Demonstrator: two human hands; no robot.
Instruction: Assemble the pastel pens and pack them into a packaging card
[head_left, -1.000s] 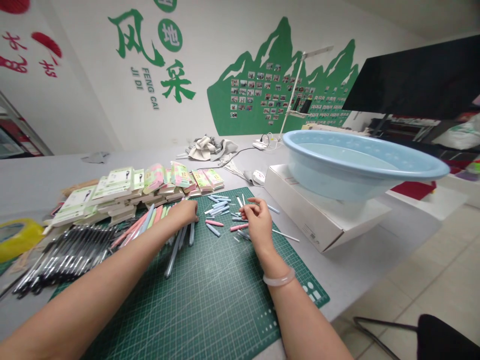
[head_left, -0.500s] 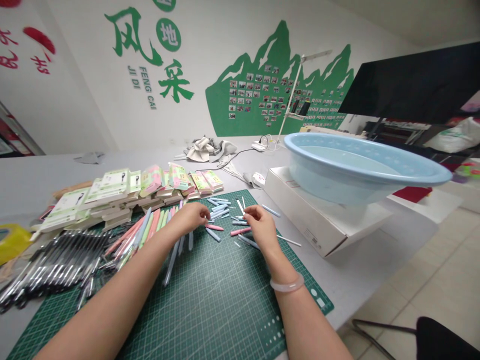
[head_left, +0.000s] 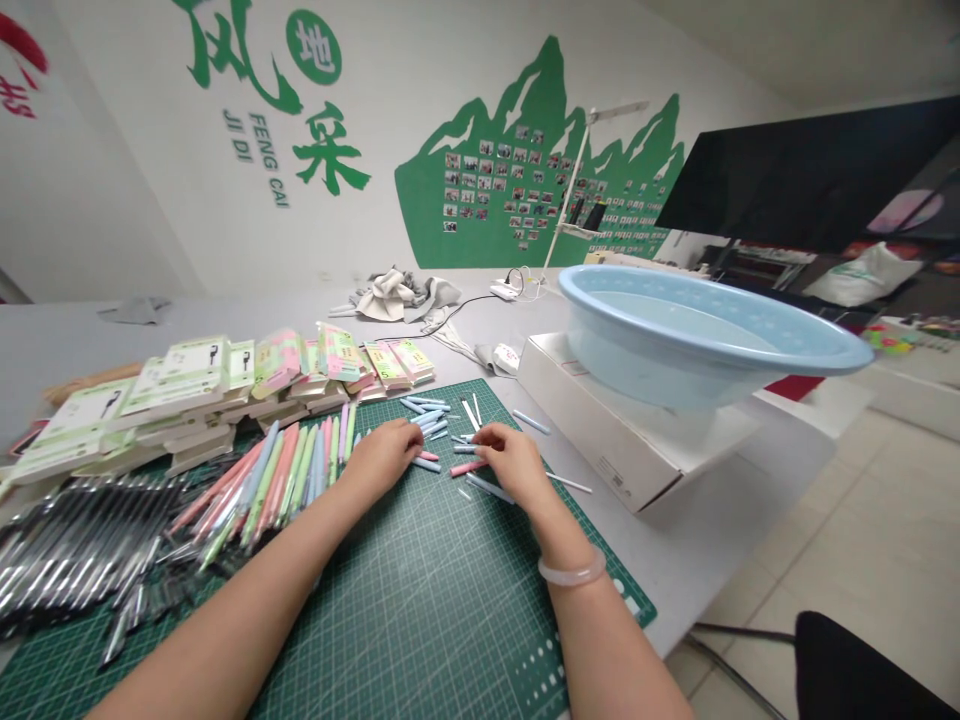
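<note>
My left hand (head_left: pixel 386 455) rests on the green cutting mat (head_left: pixel 420 610), fingers curled down among small pale blue pen pieces (head_left: pixel 429 412). What it holds, if anything, is hidden. My right hand (head_left: pixel 511 462), with a pale bracelet (head_left: pixel 571 573) on the wrist, lies a little to the right, its fingers pinched together beside a pink piece (head_left: pixel 466 467). The two hands almost meet. A row of pastel pen barrels (head_left: pixel 285 472) lies just left of my left hand.
Black pens (head_left: pixel 75 550) are heaped at the left. Stacked card packets (head_left: pixel 187 375) line the mat's far edge. A pale blue basin (head_left: pixel 705 330) sits on a white box (head_left: pixel 600 425) at the right. Cloth (head_left: pixel 394 290) and a power strip (head_left: pixel 502 290) lie further back. A dark chair (head_left: pixel 870 670) stands on the floor.
My left hand has moved right, from the pen barrels to the small pieces. My right hand has come down from a raised pinch onto the mat. The view has shifted left.
</note>
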